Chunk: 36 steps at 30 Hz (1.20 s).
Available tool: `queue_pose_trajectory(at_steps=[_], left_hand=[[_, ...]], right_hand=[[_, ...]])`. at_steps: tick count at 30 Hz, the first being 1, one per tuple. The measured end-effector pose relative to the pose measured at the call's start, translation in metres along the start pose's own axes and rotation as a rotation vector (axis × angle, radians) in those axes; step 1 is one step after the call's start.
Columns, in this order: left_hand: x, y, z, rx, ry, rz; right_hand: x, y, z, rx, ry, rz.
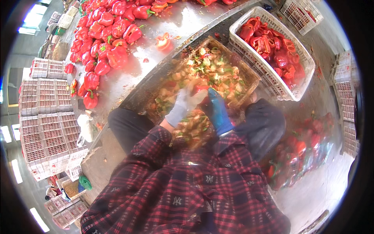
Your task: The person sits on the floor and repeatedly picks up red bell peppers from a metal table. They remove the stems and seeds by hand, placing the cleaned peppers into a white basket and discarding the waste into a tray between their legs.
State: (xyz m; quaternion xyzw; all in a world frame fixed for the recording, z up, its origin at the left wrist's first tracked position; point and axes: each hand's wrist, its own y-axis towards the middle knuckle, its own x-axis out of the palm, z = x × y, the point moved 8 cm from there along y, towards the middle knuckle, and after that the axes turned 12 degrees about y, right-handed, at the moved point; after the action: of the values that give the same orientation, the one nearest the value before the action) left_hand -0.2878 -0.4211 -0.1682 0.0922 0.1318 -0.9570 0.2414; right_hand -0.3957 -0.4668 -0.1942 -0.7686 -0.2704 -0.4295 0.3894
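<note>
My left hand (187, 102), in a whitish glove, and my right hand (216, 108), in a blue glove with a knitted cuff, meet above a bin (252, 84) of pepper cores and trimmings. A piece of red bell pepper (201, 88) shows between them, touched by the left fingers; blur hides the exact grip of both hands and whether the right holds a tool. At the upper right a white plastic crate (306, 63) holds opened red peppers (263, 44). Whole red bell peppers (117, 57) lie heaped on the metal table (149, 61), with a cut piece (163, 41) apart from them.
The table's raised edge (172, 54) runs diagonally beyond the bin. My knees (130, 125) flank it. A clear plastic bag of red peppers (298, 155) lies on the floor at right. Stacked crates (46, 128) stand left, more (346, 87) at the far right. A person (52, 191) is at lower left.
</note>
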Motion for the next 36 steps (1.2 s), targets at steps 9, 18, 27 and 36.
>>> queue_pose_trajectory(at_steps=[9,18,27,36], left_hand=[[0.011,-0.014,0.058,0.108,0.27,0.154],[-0.004,-0.011,0.063,-0.036,-0.243,0.001],[-0.013,-0.011,0.068,-0.154,0.102,-0.323],[-0.001,-0.002,0.066,0.225,0.825,-0.055]], right_hand=[[-0.013,-0.001,-0.019,-0.158,-0.137,0.127],[0.024,-0.013,-0.032,-0.158,0.003,-0.077],[0.035,-0.009,-0.025,-0.068,-0.403,-0.17],[0.005,0.001,-0.013,-0.156,-0.548,-0.066]])
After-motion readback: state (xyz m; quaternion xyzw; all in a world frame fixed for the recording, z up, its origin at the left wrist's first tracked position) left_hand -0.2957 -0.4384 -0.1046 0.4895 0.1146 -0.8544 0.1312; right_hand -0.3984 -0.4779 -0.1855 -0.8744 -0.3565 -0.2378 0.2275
